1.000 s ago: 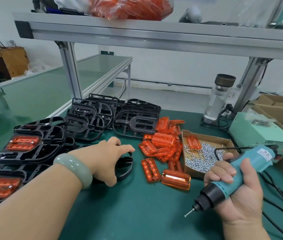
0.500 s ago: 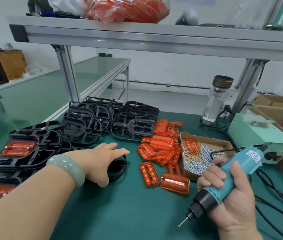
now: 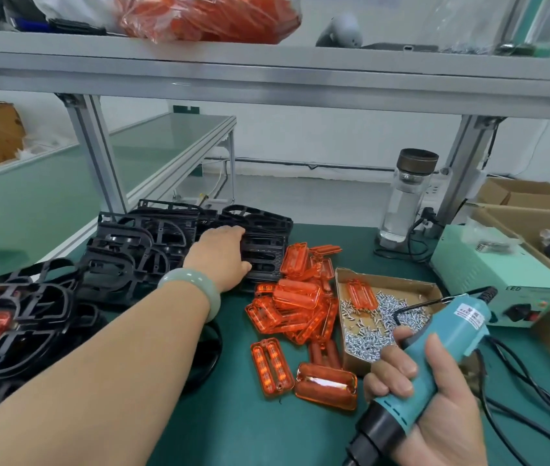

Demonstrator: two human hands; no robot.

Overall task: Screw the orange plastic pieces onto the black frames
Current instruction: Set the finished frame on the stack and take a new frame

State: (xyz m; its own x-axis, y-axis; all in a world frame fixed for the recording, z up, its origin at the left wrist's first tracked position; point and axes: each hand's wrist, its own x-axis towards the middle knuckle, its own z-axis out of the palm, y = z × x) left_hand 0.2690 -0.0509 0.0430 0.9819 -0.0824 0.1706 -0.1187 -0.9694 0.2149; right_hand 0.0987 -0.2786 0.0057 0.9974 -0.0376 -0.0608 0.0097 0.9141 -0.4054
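A left hand [image 3: 223,260] rests on the far stack of black frames [image 3: 266,245], its grip hidden, while the right hand [image 3: 441,418] clutches a screwdriver [image 3: 435,361] beside loose orange pieces [image 3: 297,297]; fetching a frame seems underway, next seating a piece on it.

glossy orange plastic pieces [image 3: 295,306], matt black frames [image 3: 132,250]

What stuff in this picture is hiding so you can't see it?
- Head view: the tip of the electric screwdriver in the right hand is cut off by the bottom edge.
- Head view: the fingertips of the left hand are hidden by the hand itself, so whether they grip the black frame is unclear.
- Head view: the screwdriver's label is too small to read.
- Head view: the bag of orange pieces is cut off by the top edge.
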